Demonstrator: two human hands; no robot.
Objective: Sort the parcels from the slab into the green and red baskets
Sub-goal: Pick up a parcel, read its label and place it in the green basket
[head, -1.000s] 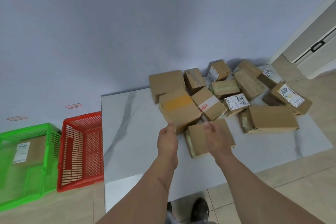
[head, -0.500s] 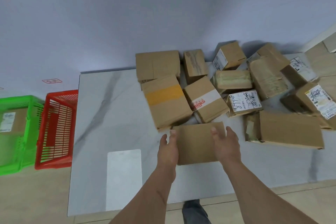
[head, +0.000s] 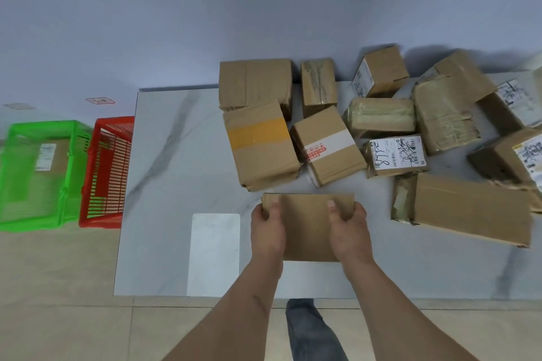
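Thumbs on top of plain brown parcel (head: 308, 228), other fingers hidden under it; left hand (head: 268, 233) and right hand (head: 349, 233) grip its two sides. Parcel sits near front edge of slab (head: 176, 184), just in front of yellow-taped box (head: 261, 145). Pick green basket (head: 35, 173) or red basket (head: 108, 170), both left of slab. Lift level w/ both hands, clear the pile.

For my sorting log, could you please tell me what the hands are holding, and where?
Both hands hold one plain cardboard parcel: the left hand grips its left edge, the right hand its right edge, thumbs on top.
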